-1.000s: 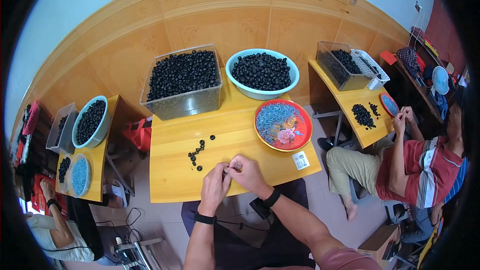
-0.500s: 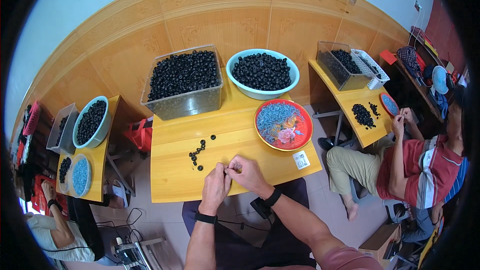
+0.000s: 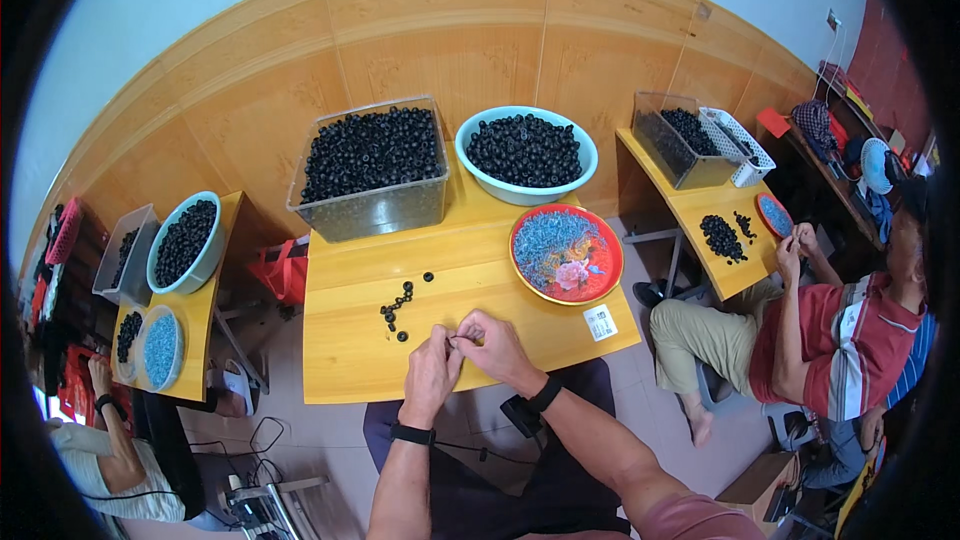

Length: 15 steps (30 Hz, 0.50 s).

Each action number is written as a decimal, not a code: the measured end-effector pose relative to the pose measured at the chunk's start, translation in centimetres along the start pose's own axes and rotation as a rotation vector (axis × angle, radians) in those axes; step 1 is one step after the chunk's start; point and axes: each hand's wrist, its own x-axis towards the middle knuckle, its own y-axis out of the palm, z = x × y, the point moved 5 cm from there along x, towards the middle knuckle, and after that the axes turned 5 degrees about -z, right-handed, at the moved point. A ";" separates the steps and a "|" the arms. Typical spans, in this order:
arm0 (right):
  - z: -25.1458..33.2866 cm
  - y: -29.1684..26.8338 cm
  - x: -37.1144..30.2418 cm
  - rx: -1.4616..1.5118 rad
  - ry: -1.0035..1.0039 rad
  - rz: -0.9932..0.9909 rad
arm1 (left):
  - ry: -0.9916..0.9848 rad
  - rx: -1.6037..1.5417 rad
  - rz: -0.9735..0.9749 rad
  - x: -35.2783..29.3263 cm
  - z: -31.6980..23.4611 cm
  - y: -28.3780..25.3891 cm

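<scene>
At the near edge of the yellow table [image 3: 340,375], my left hand [image 3: 431,372] and my right hand [image 3: 489,349] meet with fingertips pinched together. Whatever sits between them is too small and too covered to make out. Just left of my fingers lies a short, loose line of small black ring-shaped parts [image 3: 390,316], with one apart from the others [image 3: 428,277]. To the right, a red round tray [image 3: 603,278] with a flower pattern holds a heap of small bluish, clear pieces [image 3: 550,240].
A clear plastic bin [image 3: 370,215] and a light-blue basin [image 3: 520,192], both full of black parts, stand at the table's back. A white label [image 3: 600,322] is near its right edge. People work at side tables, left [image 3: 110,470] and right [image 3: 840,340].
My hands keep the same pinched pose with hardly any movement. The view has shifted slightly, so the bins and the tray appear a little lower.
</scene>
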 end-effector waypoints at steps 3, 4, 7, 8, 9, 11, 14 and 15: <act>-0.6 0.0 0.1 0.036 -0.020 -0.020 | -0.043 -0.041 -0.002 0.1 0.2 -0.1; -1.0 -0.2 0.1 0.132 0.010 -0.044 | -0.078 -0.069 -0.011 0.3 -0.2 -0.2; -1.7 -1.6 0.9 0.234 0.133 -0.008 | -0.131 -0.129 -0.031 0.5 -0.7 -0.7; -2.0 -2.4 1.4 0.240 0.236 0.046 | -0.150 -0.161 -0.034 0.5 -0.7 -0.8; -2.2 -3.7 2.4 0.234 0.232 0.046 | -0.148 -0.166 -0.038 0.6 -0.7 -0.8; -2.6 -6.3 5.0 0.032 0.241 0.096 | -0.132 -0.139 -0.004 0.5 -0.7 -0.4; 2.9 -10.7 10.6 0.122 0.007 -0.133 | -0.116 -0.163 -0.025 0.0 -0.2 -0.5; 5.4 -11.6 11.8 0.262 -0.026 -0.315 | -0.129 -0.163 -0.030 -0.2 0.1 -0.6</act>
